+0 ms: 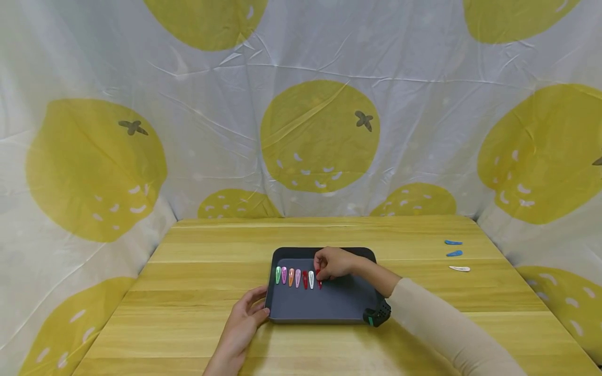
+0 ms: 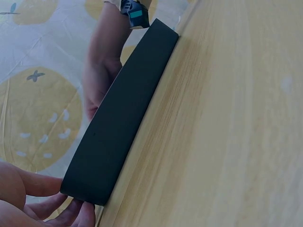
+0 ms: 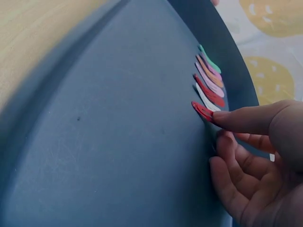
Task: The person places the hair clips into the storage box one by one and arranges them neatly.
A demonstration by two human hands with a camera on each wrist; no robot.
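Note:
A dark grey tray (image 1: 324, 305) stands on the wooden table. My left hand (image 1: 242, 321) grips its front left corner, thumb and fingers against the wall (image 2: 113, 118). Over the tray's back half, my right hand (image 1: 336, 262) pinches a red hair clip (image 3: 202, 110) between thumb and fingers, its narrow end showing. To the left of that clip, several snap hair clips lie in a row in the tray: green (image 1: 278, 274), pink (image 1: 284, 275), orange (image 1: 291, 277), lilac (image 1: 298, 278), another red one (image 1: 305, 280) and a white one (image 1: 311, 280).
On the table's right side lie two blue hair clips (image 1: 454, 253) and a white hair clip (image 1: 459, 269). A black device (image 1: 378, 314) on my right wrist is by the tray's front right corner. A lemon-print cloth (image 1: 320, 136) hangs behind the table (image 1: 188, 292) and along its sides.

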